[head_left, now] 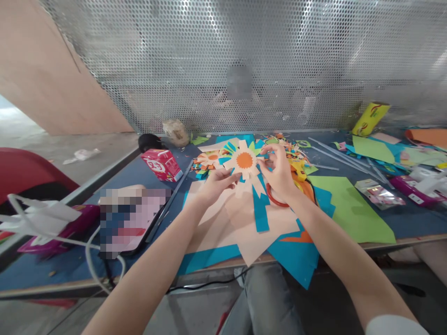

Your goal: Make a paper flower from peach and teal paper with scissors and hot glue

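Note:
A paper flower (244,160) with pale peach petals, an orange round centre and blue strips behind it is held up over the table between both hands. My left hand (218,182) pinches its lower left petals from below. My right hand (278,173) grips its right edge, fingers curled around the petals. Beneath the hands lie overlapping peach (240,232) and blue paper sheets (296,258). A second orange-centred paper flower (208,159) rests flat on the table just left of the held one.
A red carton (161,164) stands at the left, a green sheet (349,209) at the right. Paper scraps, thin rods (335,156), a yellow packet (370,117) and small packets fill the right side. White cables (94,260) hang at the near left. Perforated metal screen behind.

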Demonstrator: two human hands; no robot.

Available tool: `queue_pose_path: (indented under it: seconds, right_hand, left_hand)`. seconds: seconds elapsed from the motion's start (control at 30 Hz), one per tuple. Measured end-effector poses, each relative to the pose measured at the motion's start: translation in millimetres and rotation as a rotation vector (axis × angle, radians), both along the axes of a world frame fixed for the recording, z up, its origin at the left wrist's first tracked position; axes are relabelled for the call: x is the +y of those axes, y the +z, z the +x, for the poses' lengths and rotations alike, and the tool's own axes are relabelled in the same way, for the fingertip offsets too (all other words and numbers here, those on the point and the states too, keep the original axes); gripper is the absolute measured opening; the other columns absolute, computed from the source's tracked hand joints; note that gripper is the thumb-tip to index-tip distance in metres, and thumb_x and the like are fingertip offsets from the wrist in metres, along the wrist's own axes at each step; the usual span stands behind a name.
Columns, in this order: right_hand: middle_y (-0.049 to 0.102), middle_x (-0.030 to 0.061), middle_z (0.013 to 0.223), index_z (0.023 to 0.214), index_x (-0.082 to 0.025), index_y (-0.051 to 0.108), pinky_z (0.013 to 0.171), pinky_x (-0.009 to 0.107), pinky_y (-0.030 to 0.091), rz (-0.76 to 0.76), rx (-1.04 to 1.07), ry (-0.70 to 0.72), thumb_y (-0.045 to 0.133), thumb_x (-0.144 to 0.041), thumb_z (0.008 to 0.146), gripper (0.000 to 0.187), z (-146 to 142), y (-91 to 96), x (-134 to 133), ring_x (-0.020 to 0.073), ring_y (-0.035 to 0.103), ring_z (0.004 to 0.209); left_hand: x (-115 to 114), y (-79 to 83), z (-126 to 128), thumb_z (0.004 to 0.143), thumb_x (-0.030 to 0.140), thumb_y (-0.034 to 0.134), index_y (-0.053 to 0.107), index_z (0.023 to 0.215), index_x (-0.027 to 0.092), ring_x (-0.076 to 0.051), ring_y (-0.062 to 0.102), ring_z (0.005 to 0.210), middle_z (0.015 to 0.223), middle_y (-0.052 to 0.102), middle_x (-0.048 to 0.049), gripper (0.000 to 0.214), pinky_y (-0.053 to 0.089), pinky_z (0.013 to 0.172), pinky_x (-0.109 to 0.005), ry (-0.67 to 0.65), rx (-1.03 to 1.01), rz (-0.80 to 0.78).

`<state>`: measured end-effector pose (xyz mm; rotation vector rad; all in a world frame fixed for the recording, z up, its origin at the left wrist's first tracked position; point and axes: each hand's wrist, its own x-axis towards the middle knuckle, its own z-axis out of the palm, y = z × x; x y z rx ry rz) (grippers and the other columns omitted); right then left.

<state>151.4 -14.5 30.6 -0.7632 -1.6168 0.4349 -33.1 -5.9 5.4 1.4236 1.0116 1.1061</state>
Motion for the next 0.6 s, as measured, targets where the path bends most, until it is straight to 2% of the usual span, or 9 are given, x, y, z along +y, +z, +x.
queue_pose_path:
  seconds: [0.37,0.6]
  right_hand:
    - [0.048,0.0033,0.105,0.101,-0.026,0.038,0.077,0.028,0.055,-0.007,0.027,-0.007,0.050,-0.015,0.080,0.026,-1.9,-0.7,-2.7,0.0119,0.058,0.089]
    - [0.042,0.0071,0.127,0.113,-0.028,0.033,0.080,0.027,0.056,-0.025,0.092,-0.007,0.053,-0.014,0.078,0.043,-3.3,1.1,-4.0,0.0158,0.056,0.106]
  left_hand:
    - [4.8,-6.8,-2.8,0.062,0.044,0.072,0.060,0.059,0.013,-0.007,0.047,0.052,0.058,0.054,0.0011,0.034,0.038,0.054,-0.024,0.013,0.013,0.043]
    - [2.4,-2.1,-1.1,0.065,0.042,0.070,0.056,0.054,0.013,-0.007,0.044,0.051,0.051,0.052,0.0016,0.034,0.034,0.054,-0.024,0.044,0.042,0.103]
